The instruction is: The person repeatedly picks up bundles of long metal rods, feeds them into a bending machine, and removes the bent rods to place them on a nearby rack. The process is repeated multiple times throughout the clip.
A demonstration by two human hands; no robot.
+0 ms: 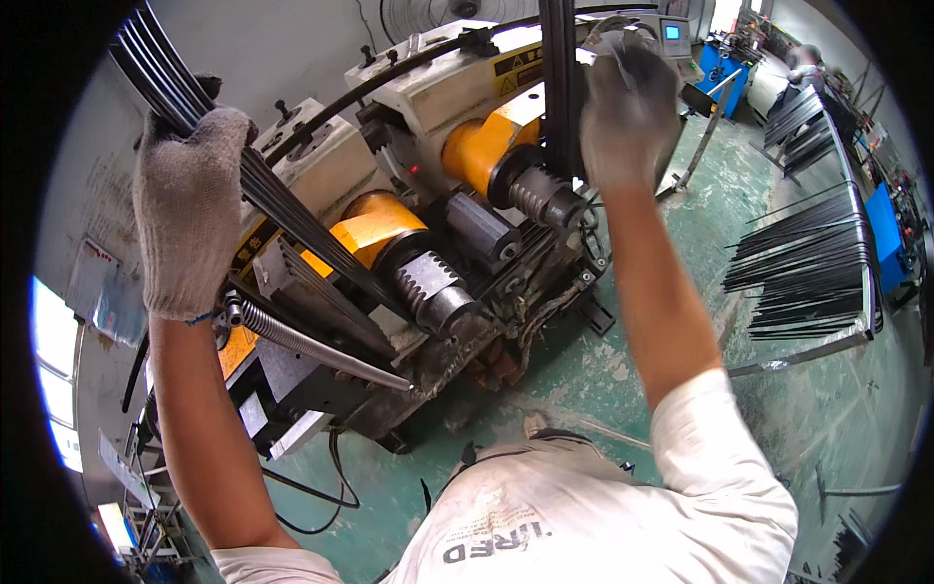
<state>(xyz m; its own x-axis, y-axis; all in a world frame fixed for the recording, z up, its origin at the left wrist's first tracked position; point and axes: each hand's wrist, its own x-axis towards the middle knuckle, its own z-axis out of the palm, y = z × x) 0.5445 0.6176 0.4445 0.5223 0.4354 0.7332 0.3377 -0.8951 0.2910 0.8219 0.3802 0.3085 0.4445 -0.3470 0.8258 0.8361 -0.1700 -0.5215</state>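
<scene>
My left hand [195,204], in a grey knitted work glove, is closed around a bundle of long dark metal bars [282,209]. The bundle slants from the upper left down to the right, beside the nearer yellow clamp head [379,226] of a machine. My right hand [630,122], also gloved, is raised at the top right and smeared by motion. Next to it stand dark upright bars [558,88], in front of the farther yellow clamp head [491,146]. Whether its fingers hold these bars cannot be made out.
The cream machine housing [428,83] carries toothed steel cylinders [428,277] and a coiled spring [292,333]. A rack [866,282] of many dark rods stands on the green floor [681,321] at right. Farther back are a small control screen [672,33] and another person [804,66].
</scene>
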